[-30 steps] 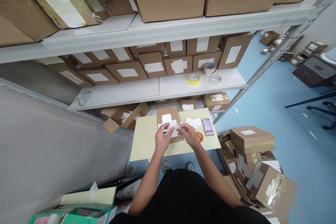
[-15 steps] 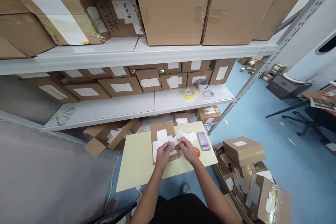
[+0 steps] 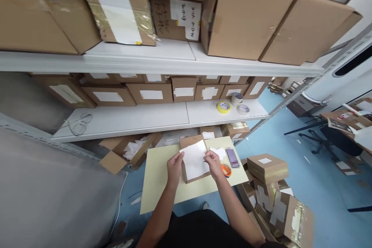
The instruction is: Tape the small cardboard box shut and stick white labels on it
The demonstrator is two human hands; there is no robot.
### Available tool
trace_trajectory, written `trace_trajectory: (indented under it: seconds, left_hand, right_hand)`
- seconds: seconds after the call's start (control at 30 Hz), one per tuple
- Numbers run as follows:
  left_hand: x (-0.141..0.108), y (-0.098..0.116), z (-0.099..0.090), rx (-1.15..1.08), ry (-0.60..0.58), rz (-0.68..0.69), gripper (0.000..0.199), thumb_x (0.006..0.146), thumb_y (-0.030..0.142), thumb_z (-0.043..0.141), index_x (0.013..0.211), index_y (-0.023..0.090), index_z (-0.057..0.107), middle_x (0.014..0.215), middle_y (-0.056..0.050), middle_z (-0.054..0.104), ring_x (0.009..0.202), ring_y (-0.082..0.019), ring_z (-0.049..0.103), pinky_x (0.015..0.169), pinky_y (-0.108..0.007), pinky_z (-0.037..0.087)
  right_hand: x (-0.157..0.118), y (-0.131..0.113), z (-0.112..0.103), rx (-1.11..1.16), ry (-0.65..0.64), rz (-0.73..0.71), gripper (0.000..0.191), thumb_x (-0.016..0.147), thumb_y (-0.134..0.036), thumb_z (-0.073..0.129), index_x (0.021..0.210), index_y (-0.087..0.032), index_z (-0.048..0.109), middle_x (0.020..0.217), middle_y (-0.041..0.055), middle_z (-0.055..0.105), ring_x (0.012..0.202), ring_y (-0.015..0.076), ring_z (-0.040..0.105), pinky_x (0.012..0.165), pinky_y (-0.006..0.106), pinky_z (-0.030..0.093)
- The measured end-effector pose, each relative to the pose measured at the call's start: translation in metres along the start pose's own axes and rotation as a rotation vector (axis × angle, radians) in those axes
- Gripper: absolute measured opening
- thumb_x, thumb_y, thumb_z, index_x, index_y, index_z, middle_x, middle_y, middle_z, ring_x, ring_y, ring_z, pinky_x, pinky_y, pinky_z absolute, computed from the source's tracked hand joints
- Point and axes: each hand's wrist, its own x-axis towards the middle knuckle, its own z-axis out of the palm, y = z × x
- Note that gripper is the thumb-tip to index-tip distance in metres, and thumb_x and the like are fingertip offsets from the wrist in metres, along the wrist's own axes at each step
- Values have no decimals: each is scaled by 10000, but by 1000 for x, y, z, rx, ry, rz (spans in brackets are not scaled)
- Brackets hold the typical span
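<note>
A white sheet (image 3: pixel 194 161) is stretched between my two hands above a brown cardboard box (image 3: pixel 192 140). My left hand (image 3: pixel 174 166) pinches the sheet's left edge near its upper corner. At the opposite edge, my right hand (image 3: pixel 213 164) grips the paper between thumb and fingers. The box lies on a pale yellow board (image 3: pixel 159 178), mostly hidden under the sheet. Beside my right hand are more white papers (image 3: pixel 219 153), an orange tape roll (image 3: pixel 226 170) and a pixelated purple item (image 3: pixel 233 157).
Shelves (image 3: pixel 139 118) with cardboard boxes stand ahead, holding a yellow tape roll (image 3: pixel 223 107) and white rolls (image 3: pixel 243 109). An open carton (image 3: pixel 116 159) with white paper is left of the board. Stacked boxes (image 3: pixel 267 166) lie on the right.
The small white paper at my fingertips has given way to a larger sheet spread over the box, with my hands farther apart. The camera view has shifted.
</note>
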Motion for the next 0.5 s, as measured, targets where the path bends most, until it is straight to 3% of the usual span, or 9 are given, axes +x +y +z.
trace_trajectory:
  seconds: [0.1,0.2,0.3,0.37,0.5]
  left_hand:
    - [18,13,-44,-97,297,29,407,760,576,751,815,174,715,687,11,646,644,-141,581,617,-242,469]
    - [28,26,-92,-100,481,79,398,794,568,715,740,179,649,639,26,593,609,-121,532,596,-234,444]
    - [27,39,-139,-76,590,132,431,798,596,704,765,169,661,704,-11,649,652,-139,565,610,-245,454]
    - [21,45,-169,-58,665,165,473,795,626,699,814,153,698,764,-49,694,692,-161,601,622,-256,467]
    - [4,46,-222,1,742,214,514,809,652,682,891,147,736,800,-68,722,720,-183,638,656,-276,489]
  right_hand:
    - [10,18,26,62,265,-7,282,670,-326,679,611,-243,416,642,-34,519,609,135,473,602,262,425]
    - [21,39,64,100,354,30,251,642,-325,684,678,-246,449,611,-73,464,581,120,460,610,259,438]
    - [31,60,118,101,275,140,297,592,-326,720,820,-234,553,641,-75,533,593,125,510,608,260,449]
    - [37,74,163,61,146,253,364,557,-319,743,878,-214,609,679,-53,605,631,138,563,620,260,462]
    - [47,99,262,-32,-100,393,302,545,-311,766,791,-193,636,684,-16,657,673,159,623,649,270,498]
